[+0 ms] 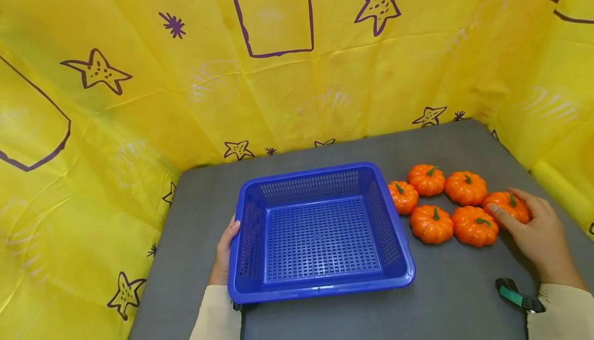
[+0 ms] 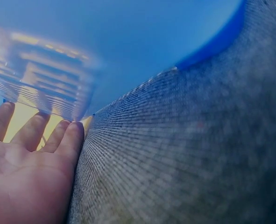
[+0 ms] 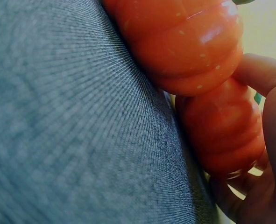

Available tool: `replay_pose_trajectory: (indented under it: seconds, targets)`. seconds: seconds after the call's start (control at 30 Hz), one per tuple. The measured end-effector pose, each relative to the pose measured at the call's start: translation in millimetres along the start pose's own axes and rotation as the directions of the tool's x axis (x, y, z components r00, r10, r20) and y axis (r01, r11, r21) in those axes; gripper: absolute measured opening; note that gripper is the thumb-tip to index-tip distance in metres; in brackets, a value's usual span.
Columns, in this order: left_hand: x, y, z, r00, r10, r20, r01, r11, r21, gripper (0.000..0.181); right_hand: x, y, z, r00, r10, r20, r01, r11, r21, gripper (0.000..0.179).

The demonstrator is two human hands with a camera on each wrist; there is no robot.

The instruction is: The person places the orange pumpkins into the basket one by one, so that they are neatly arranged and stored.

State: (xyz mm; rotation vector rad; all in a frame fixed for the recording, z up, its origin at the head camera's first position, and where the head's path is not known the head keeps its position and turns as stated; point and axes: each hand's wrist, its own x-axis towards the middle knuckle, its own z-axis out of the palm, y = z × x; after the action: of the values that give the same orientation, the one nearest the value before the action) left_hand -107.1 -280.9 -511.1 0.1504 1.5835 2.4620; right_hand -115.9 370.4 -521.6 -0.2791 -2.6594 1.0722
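A blue plastic basket (image 1: 320, 291) with slotted walls and a perforated floor stands on the grey table, tilted slightly in the head view. My left hand (image 1: 224, 251) holds its left side, thumb over the rim and fingers outside; in the left wrist view the fingers (image 2: 29, 133) reach up along the slotted wall. To the basket's right sit several small orange pumpkins with green stems. My right hand (image 1: 543, 234) grips the rightmost pumpkin (image 1: 518, 210) between thumb and fingers. In the right wrist view, this pumpkin (image 3: 222, 133) is low, close to the cloth, behind a nearer pumpkin (image 3: 180, 46).
Other pumpkins form two rough rows, with the leftmost one (image 1: 405, 198) partly hidden by the basket's right rim. Yellow patterned cloth (image 1: 287, 92) hangs behind and at both sides of the grey table (image 1: 371, 315). A black and green strap (image 1: 515, 296) shows by my right wrist.
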Motion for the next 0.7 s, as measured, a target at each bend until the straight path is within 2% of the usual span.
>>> replay_pose_trajectory:
  seconds: [0.13,0.37,0.47,0.7]
  targets:
    - [0.5,-0.8,-1.4,1.0,0.0,-0.002,0.0,1.0,-0.004,0.063,-1.1,-1,0,1.0,0.009,-0.019,-0.009,1.0,0.005,0.073]
    - [1.6,-2.1,-5.0,0.999,0.032,0.039,-0.031,0.999,-0.019,0.063,0.0,-4,1,0.998,0.018,-0.052,-0.017,1.0,0.013,0.07]
    - [1.0,-1.1,-4.1,0.999,0.028,0.029,-0.027,0.999,-0.021,0.062,0.8,-7,1,0.998,0.013,-0.064,-0.012,1.0,0.017,0.07]
    - [0.6,0.5,-0.7,1.0,0.011,0.012,-0.011,1.0,-0.024,0.064,0.5,-20,0,0.984,-0.034,-0.177,0.041,0.999,0.036,0.063]
